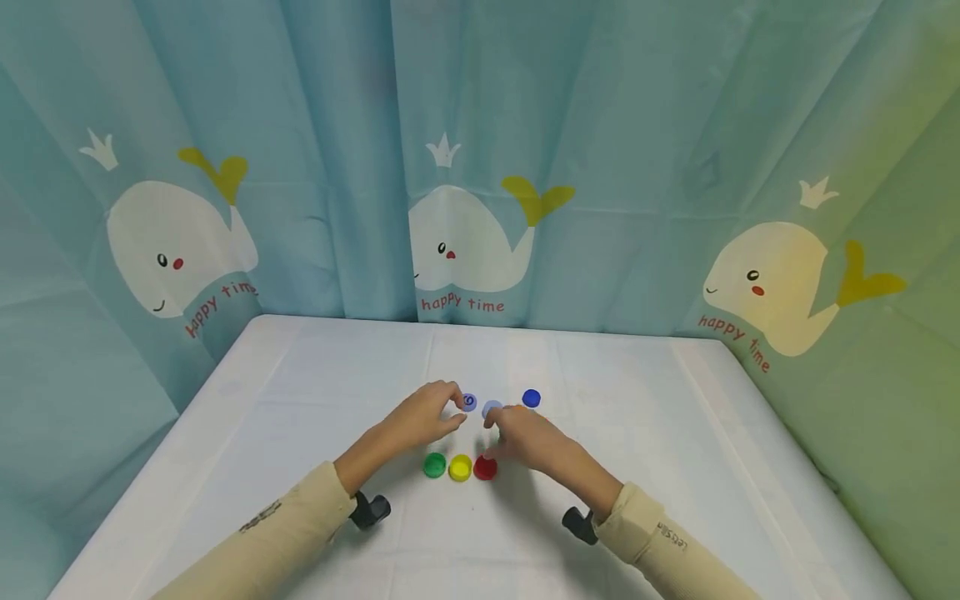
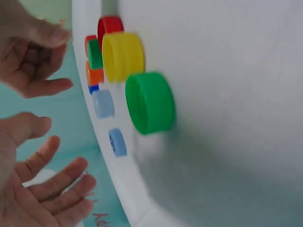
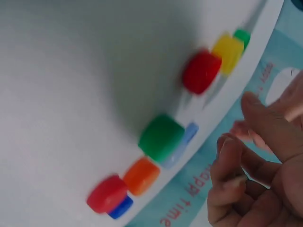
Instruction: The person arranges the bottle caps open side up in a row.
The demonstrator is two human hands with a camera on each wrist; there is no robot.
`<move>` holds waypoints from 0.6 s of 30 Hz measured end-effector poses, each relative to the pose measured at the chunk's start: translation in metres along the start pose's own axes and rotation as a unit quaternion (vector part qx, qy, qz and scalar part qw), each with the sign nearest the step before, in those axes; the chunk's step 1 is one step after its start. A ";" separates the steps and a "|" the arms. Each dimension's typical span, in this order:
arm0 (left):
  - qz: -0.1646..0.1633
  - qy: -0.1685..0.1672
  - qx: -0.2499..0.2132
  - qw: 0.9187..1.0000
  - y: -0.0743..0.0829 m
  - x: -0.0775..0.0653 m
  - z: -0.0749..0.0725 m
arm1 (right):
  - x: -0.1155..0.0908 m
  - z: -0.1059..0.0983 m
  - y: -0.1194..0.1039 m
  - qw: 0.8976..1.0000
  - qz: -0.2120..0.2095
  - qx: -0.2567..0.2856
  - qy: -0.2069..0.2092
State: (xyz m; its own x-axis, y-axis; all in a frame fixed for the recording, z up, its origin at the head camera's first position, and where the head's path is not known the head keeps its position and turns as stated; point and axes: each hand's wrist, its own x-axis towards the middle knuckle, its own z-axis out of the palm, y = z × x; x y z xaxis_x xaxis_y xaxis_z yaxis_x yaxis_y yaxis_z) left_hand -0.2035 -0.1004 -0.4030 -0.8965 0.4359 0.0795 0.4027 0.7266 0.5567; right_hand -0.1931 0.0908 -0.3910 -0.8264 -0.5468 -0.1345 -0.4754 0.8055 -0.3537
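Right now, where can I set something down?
Bare table: left of the left sleeve; right of the right sleeve; behind the dark blue cap up to the curtain; between the sleeves, nearer than the yellow cap. Crowded: middle, light blue caps between left hand and right hand, green cap and red cap flanking the yellow.
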 end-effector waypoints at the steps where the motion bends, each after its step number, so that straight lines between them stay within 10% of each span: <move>1: -0.008 0.007 0.006 1.000 -0.001 0.002 -0.002 | 0.003 -0.003 0.001 1.000 -0.008 -0.010 0.011; 7: -0.045 0.026 0.036 0.998 -0.007 0.021 -0.017 | 0.020 -0.015 0.001 0.997 -0.040 -0.038 0.048; 18: -0.085 -0.043 -0.038 0.995 -0.033 0.054 -0.016 | 0.067 -0.017 0.014 1.000 0.009 0.012 0.025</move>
State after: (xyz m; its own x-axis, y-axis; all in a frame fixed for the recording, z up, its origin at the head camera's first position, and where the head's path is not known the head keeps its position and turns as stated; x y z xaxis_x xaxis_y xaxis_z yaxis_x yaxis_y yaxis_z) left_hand -0.2678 -0.1088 -0.4039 -0.9298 0.3570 -0.0901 0.2292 0.7527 0.6172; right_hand -0.2605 0.0695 -0.3898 -0.8486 -0.5203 -0.0955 -0.4540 0.8091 -0.3731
